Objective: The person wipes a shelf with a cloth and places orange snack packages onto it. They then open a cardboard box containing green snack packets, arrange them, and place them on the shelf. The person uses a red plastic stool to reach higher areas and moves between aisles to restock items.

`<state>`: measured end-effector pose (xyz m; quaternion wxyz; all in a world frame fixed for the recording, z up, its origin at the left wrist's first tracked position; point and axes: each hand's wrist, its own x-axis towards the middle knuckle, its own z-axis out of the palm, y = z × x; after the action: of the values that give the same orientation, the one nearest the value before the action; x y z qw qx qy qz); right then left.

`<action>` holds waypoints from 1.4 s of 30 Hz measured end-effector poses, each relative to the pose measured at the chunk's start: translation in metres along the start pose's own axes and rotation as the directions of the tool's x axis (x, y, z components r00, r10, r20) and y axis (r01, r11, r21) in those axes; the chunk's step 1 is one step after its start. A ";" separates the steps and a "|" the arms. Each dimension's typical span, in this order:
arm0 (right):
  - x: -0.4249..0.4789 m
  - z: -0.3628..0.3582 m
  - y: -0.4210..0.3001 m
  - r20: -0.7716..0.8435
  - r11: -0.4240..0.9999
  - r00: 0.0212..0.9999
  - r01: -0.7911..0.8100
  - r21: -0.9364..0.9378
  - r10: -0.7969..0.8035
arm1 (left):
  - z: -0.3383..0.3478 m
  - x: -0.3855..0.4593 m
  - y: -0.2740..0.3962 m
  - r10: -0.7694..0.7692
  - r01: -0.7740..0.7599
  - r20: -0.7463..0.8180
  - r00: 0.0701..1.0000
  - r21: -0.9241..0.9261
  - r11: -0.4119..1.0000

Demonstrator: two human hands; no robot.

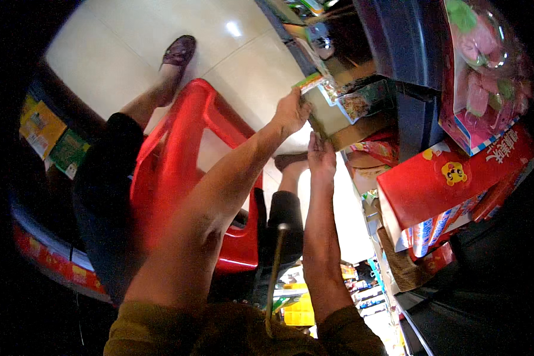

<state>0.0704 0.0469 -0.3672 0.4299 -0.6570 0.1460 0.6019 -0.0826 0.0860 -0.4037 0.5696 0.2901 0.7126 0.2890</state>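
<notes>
My left hand [292,112] has its fingers curled at the left edge of an open cardboard box [319,103]. Nearer my body, my right hand [322,153] points forward with its fingertips against the box's near edge; whether they grip it is unclear. Inside the box several printed plastic packets stand, among them a clear-fronted packet [356,106]. Beneath my left arm is a red plastic stool [189,120], partly blurred, between my legs.
Dark shelving [398,42] rises on the right. A clear-lidded package of pink and green pieces [483,66] and a red display carton [431,182] with wrapped sticks jut out there. Yellow and green packets [43,127] lie at left. My shoe [180,51] rests on the tiled floor [129,31].
</notes>
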 end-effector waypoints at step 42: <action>0.158 0.094 -0.143 0.848 -0.837 0.527 0.433 -0.334 -0.066 | -0.008 0.014 0.014 -0.037 0.026 0.277 0.960 0.042 0.999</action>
<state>0.1467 0.2522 -0.4477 -0.1327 -0.5340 -0.8216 0.1489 -0.0915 0.1054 -0.4010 0.6628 0.3272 0.6355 0.2228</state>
